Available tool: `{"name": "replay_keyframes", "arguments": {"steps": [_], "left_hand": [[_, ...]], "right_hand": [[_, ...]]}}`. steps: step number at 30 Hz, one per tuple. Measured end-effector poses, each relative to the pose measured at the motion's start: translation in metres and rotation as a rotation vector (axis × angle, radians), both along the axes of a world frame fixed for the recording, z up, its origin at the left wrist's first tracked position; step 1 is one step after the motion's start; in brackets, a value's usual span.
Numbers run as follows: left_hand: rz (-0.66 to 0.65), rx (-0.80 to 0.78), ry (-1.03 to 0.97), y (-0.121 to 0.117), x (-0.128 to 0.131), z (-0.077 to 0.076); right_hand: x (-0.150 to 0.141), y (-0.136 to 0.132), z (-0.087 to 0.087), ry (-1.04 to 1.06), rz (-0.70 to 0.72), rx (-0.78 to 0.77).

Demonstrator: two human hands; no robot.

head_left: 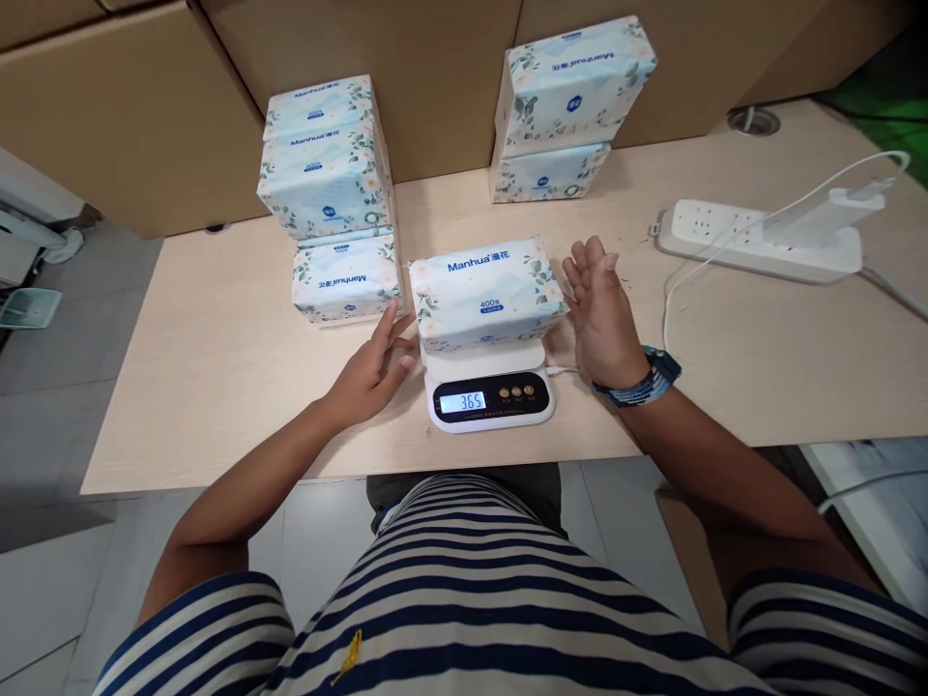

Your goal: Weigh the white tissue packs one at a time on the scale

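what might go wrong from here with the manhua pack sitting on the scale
The left hand and right hand are close to the ends of the Manhua pack, so a brush could disturb the reading on the scale. The left hand is also near the stack of packs and might knock it. The white cable runs by the right wrist and may snag.

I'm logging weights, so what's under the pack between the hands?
Under the pack is a white scale. Its lit display and the front part of its platform show; the pack covers much of the rest.
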State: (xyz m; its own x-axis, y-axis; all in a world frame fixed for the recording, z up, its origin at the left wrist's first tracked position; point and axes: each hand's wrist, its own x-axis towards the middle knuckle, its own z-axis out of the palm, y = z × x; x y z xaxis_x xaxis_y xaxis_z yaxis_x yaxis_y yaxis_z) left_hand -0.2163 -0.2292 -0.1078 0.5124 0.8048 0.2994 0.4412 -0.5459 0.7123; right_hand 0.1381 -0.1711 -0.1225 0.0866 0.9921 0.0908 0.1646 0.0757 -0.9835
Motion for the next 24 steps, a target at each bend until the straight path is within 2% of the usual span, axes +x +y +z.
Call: {"name": "replay_keyframes", "arguments": {"steps": [16,24], "left_hand": [[-0.006,-0.034,0.021,-0.0004,0.0,0.0004],[-0.008,-0.054,0.006,0.0,-0.0006,-0.001]], "right_hand": [[-0.002,-0.0034,0.0029,-0.028,0.052,0.01],[-0.0048,-0.0049,0.007,0.004,0.036,-0.013]]}}
